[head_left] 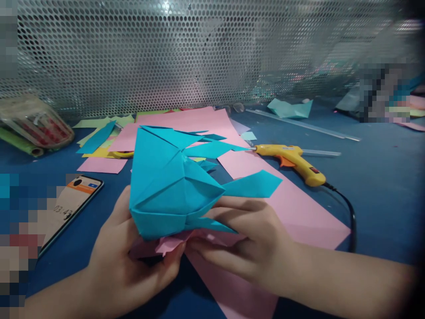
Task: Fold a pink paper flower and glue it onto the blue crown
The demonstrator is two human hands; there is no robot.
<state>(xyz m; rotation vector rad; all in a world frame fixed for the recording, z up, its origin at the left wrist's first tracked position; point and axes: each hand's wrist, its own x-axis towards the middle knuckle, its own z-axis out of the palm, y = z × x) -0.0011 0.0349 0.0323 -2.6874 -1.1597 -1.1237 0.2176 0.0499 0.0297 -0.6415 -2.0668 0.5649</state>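
A large folded blue paper model (169, 186) with pointed flaps is held up over the blue table. My left hand (122, 257) cups it from below at its left corner, fingers curled around it and a small crumpled pink paper piece (172, 243). My right hand (245, 239) pinches the model's lower right edge, thumb on top and fingers beneath, also touching the pink piece.
Pink paper sheets (299, 208) lie under and behind my hands. A yellow glue gun (292, 161) with a black cord lies to the right. A phone (71, 204) sits at left, a clear plastic pack (33, 122) at far left. Perforated metal screen (199, 53) stands behind.
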